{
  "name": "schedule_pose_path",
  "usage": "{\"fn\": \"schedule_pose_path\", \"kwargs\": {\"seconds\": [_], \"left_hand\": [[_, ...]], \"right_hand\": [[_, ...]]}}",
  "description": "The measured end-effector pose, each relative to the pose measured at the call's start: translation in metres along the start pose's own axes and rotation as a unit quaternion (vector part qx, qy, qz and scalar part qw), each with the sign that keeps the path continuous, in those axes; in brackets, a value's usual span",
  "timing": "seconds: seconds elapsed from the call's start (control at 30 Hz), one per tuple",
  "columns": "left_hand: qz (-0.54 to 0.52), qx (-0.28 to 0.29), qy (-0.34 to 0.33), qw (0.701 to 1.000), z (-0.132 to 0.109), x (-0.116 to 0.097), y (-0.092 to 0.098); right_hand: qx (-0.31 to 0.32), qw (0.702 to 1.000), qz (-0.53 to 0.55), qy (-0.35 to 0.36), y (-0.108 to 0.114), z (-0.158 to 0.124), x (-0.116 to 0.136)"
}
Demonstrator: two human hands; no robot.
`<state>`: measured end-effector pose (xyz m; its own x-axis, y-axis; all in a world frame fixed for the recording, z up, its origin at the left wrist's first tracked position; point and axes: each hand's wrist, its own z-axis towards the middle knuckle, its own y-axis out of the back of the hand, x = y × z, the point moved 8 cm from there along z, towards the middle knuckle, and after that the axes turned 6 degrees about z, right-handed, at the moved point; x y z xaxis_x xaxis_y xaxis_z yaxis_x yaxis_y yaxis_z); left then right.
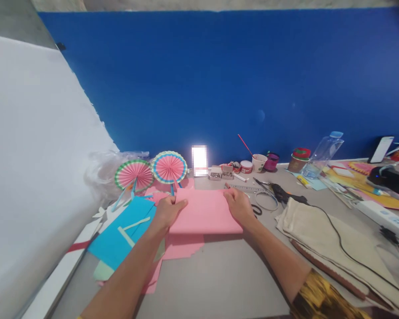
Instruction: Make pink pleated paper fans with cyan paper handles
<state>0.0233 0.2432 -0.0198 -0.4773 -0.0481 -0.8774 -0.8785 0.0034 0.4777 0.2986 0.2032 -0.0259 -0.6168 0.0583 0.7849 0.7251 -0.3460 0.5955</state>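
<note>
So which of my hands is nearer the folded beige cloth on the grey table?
Right. Your right hand holds the rectangular pink paper by its right edge, left of the folded beige cloth. Your left hand is farther away, at the paper's left edge.

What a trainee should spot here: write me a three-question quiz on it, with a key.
1. What do the left hand and right hand hold between them?
2. True or false: the beige cloth lies to the left of the blue paper.
3. What sticks up from the paper cup? A) a ruler B) a red stick C) scissors

Key: 1. Pink paper. 2. False. 3. B.
</note>
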Motion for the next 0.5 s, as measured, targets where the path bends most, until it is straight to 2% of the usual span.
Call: {"fn": "schedule_pose_path", "kwargs": {"seconds": [0.13,0.3,0.43,0.5], "left_hand": [[0.116,0.022,-0.002,0.993,0.001,0.008,-0.006],[0.267,0.019,-0.021,0.963,-0.003,0.003,-0.008],[0.358,-0.007,-0.042,0.933,-0.013,-0.014,-0.006],[0.439,-0.026,-0.102,0.893,-0.022,-0.031,-0.012]], "right_hand": [[0.046,0.991,-0.12,-0.025,-0.016,-0.008,-0.004],[0.072,0.972,-0.226,-0.012,-0.027,-0.018,0.003],[0.079,0.958,-0.276,0.013,-0.03,-0.021,0.007],[0.082,0.953,-0.292,0.022,-0.032,-0.022,0.008]]}}
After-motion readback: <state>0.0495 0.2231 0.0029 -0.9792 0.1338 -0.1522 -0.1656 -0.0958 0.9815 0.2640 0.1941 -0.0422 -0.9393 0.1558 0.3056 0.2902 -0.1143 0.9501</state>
